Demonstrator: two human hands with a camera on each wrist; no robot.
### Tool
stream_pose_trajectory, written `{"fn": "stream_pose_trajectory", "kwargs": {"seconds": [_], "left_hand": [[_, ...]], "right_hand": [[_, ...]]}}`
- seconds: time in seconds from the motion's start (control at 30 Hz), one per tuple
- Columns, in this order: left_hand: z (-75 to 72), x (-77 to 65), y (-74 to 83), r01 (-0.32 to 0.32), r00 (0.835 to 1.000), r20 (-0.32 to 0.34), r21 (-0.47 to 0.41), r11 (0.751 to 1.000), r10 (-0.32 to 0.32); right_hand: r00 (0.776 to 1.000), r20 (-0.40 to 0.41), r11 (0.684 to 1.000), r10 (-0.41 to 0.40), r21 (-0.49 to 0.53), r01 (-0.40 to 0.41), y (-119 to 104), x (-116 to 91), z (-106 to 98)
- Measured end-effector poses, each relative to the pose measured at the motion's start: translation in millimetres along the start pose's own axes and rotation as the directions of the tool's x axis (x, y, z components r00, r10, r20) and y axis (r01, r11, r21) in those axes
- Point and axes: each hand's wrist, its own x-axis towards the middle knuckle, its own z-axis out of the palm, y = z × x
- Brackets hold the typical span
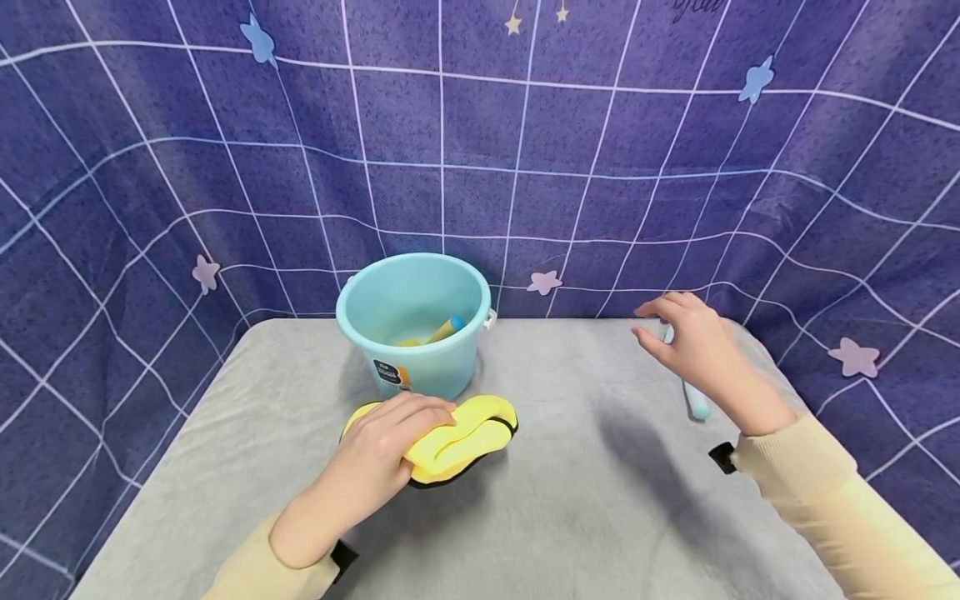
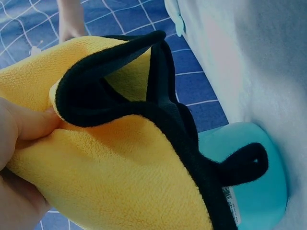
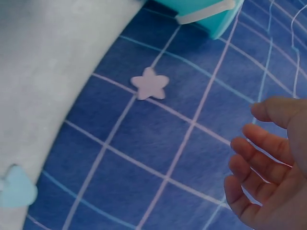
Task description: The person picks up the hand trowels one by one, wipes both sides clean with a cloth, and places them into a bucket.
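My left hand grips a folded yellow cloth with black edging, just in front of the light blue bucket. In the left wrist view the cloth hangs in folds, and a black hanging loop sticks out toward the bucket. Over on the right, my right hand is raised with relaxed, slightly bent fingers and holds nothing. Below and partly behind it lies a slim white and teal object, whose full shape is hidden. The right wrist view shows the fingers apart from any object.
Inside the bucket lies a yellow stick-like thing with a blue end, beside another yellow piece. A grey cloth-covered table spreads beneath everything. Purple gridded curtain with star shapes stands behind and on both sides.
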Motion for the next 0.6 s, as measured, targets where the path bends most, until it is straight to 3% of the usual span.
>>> {"fn": "stream_pose_trajectory", "kwargs": {"seconds": [0.2,0.6], "left_hand": [[0.7,-1.3,0.4,0.012,1.0,0.002,0.006,1.0,-0.012],[3.0,-2.7,0.5,0.013,1.0,-0.017,0.004,1.0,-0.013]], "right_hand": [[0.999,-0.02,1.0,0.025,0.006,-0.025,19.2,-21.9,10.1],[0.989,0.022,0.989,0.148,0.017,-0.148,48.5,-61.8,35.1]]}}
